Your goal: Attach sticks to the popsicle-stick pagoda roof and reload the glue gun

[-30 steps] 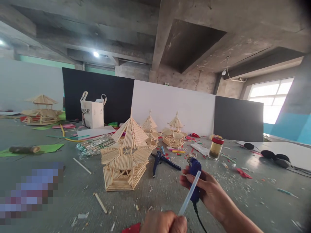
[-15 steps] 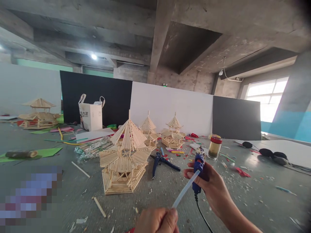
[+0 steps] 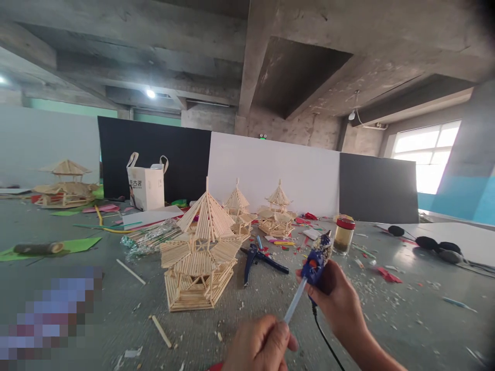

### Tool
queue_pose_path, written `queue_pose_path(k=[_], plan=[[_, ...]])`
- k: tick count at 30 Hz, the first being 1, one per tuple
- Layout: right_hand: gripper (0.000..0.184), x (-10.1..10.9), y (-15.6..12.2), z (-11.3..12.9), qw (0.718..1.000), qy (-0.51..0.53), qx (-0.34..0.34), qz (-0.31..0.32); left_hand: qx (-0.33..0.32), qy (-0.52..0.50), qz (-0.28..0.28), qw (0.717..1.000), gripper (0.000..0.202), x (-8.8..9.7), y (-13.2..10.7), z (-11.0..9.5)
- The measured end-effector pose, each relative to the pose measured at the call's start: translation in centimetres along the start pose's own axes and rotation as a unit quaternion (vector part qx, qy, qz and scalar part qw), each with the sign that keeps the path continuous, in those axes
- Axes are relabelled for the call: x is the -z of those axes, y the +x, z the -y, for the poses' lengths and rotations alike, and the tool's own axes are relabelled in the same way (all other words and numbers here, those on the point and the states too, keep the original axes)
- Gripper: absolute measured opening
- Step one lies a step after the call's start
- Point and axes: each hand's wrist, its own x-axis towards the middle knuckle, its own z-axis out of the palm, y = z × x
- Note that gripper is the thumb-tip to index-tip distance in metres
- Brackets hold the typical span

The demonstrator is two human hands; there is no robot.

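My right hand grips a small blue glue gun, nozzle pointing up and away, its black cord trailing down. My left hand, at the bottom edge, pinches the near end of a translucent glue stick whose far end sits in the back of the gun. To the left, apart from both hands, a stick-built pavilion model stands on the grey surface.
Blue pliers lie behind the gun. Two smaller pavilion models, a red-lidded jar, a white bag, wrapped sticks and scattered scraps cover the surface. Another model stands far left. Black objects lie at right.
The glue gun has tilted so its nozzle points further up and away. My left hand has risen and the glue stick has gone further into the gun.
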Motion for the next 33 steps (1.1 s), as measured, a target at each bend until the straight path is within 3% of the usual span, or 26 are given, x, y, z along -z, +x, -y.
queue_pose_path(k=[7,10,12,15,17,18,19,21,23,24,26,28,29,33], plan=[[0.034,-0.5,-1.2,-0.3,0.997,-0.068,0.023,0.008,-0.044,0.022,-0.035,0.998,0.036,-0.7,1.3,-0.2],[0.035,-0.4,-1.0,-0.8,0.995,-0.094,0.026,0.005,0.012,-0.095,0.041,0.995,0.034,-0.7,1.6,-0.3],[0.037,-0.3,-0.9,-1.0,0.994,-0.109,0.026,0.0,0.033,-0.111,0.073,0.991,0.033,-0.3,1.8,-0.4],[0.038,-0.3,-0.9,-1.1,0.993,-0.116,0.026,0.001,-0.044,0.042,-0.005,0.998,0.034,0.4,1.9,-0.5],[0.038,-0.4,-1.1,-1.1,0.993,-0.114,0.03,0.005,-0.116,0.151,-0.073,0.979,0.034,0.8,2.0,-0.4],[0.039,-0.4,-1.1,-1.1,0.993,-0.113,0.031,0.004,-0.121,0.166,-0.074,0.976,0.034,0.9,2.1,-0.4],[0.04,-0.5,-1.2,-1.1,0.993,-0.114,0.033,0.001,-0.103,0.153,-0.051,0.981,0.035,1.0,2.2,-0.4],[0.044,-0.6,-1.2,-1.1,0.992,-0.118,0.034,-0.013,-0.019,0.036,0.041,0.998,0.036,1.0,2.5,-0.5],[0.045,-0.7,-1.2,-1.0,0.992,-0.122,0.034,-0.02,0.043,-0.061,0.1,0.992,0.035,0.9,2.6,-0.8],[0.044,-0.7,-1.2,-1.0,0.991,-0.125,0.033,-0.023,0.033,-0.048,0.086,0.995,0.035,0.9,2.6,-0.9],[0.042,-0.7,-1.1,-0.9,0.991,-0.13,0.033,-0.024,-0.051,0.088,0.005,0.995,0.034,0.9,2.5,-1.0],[0.041,-0.7,-1.0,-0.8,0.99,-0.133,0.036,-0.021,-0.137,0.229,-0.079,0.961,0.035,0.9,2.3,-1.1],[0.041,-0.6,-1.0,-0.8,0.99,-0.135,0.036,-0.018,-0.146,0.252,-0.092,0.952,0.035,0.8,2.2,-1.1],[0.043,-0.2,-0.7,-0.4,0.989,-0.146,0.029,-0.008,-0.026,0.109,-0.011,0.994,0.039,0.2,2.4,-0.9]])
